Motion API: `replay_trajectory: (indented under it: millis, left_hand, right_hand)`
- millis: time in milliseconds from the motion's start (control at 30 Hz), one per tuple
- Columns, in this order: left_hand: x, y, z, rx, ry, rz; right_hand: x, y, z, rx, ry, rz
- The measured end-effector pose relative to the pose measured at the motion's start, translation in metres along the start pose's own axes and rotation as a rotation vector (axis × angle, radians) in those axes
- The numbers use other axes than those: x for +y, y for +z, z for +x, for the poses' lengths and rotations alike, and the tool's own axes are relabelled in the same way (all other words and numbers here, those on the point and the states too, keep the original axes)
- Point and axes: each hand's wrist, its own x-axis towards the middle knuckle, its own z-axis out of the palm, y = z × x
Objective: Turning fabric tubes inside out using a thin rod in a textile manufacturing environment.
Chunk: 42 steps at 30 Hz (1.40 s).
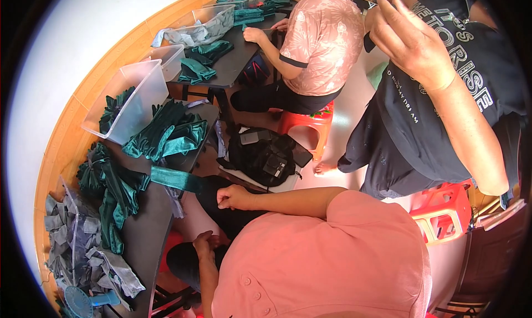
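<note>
While you sit in the pink shirt [327, 257] with the dark table [145, 229] along your left, your right hand [235, 197] rests over the black trousers [237, 220] at your thigh. Its fingers are curled in, and you cannot tell from here how far they close or whether they pinch something thin. The green velvet strip [173, 178] lies to the left of that hand and slightly higher in the view, stretching from the table across its edge toward your knee. Its near end darkens beside the knee, so whether it touches your fingertips cannot be told.

Your left hand [206, 242] is lower in the view, near the table edge, well apart from the strip. Its fingers are bent and partly turned from view; you cannot tell how wide it is or whether it holds anything.

Just beyond the strip you have a heap of green velvet pieces [166, 132], and to its left a gathered green bundle [113, 193]. A clear plastic bin [147, 91] stands behind the heap, grey scraps [55, 224] lie along the table's far left, and a co-worker's raised hand [413, 46] shows at the upper right.
</note>
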Motion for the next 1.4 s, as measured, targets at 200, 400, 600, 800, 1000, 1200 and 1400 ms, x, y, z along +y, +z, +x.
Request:
replay_trajectory:
  millis: [200, 400, 600, 800, 1000, 1200, 1400]
  left_hand:
    - [-0.0040, -0.0037, 0.0055, -0.002, -0.014, 0.022]
    - [-0.0026, -0.0018, 0.0036, 0.005, -0.006, 0.016]
    - [-0.0024, -0.0028, 0.0031, 0.004, -0.005, 0.011]
    - [0.0016, 0.0003, -0.0027, 0.012, 0.001, -0.012]
    - [0.0022, 0.0014, -0.0038, 0.019, -0.001, -0.010]
    - [0.0020, 0.0009, -0.0038, 0.020, 0.000, -0.005]
    - [0.0030, 0.0004, -0.0043, 0.016, -0.009, 0.002]
  right_hand:
    - [-0.0016, -0.0003, -0.0006, -0.007, 0.012, 0.009]
    - [0.0000, -0.0003, -0.0001, -0.011, 0.021, 0.022]
    - [0.0014, 0.0009, 0.0004, -0.007, -0.001, -0.002]
    - [0.0019, 0.0012, 0.0005, -0.002, -0.009, -0.012]
    - [0.0034, 0.0003, 0.0009, -0.001, -0.011, 0.001]
    - [0.0023, 0.0009, 0.0006, 0.001, -0.009, 0.001]
    - [0.0015, 0.0011, 0.0003, -0.001, -0.016, -0.008]
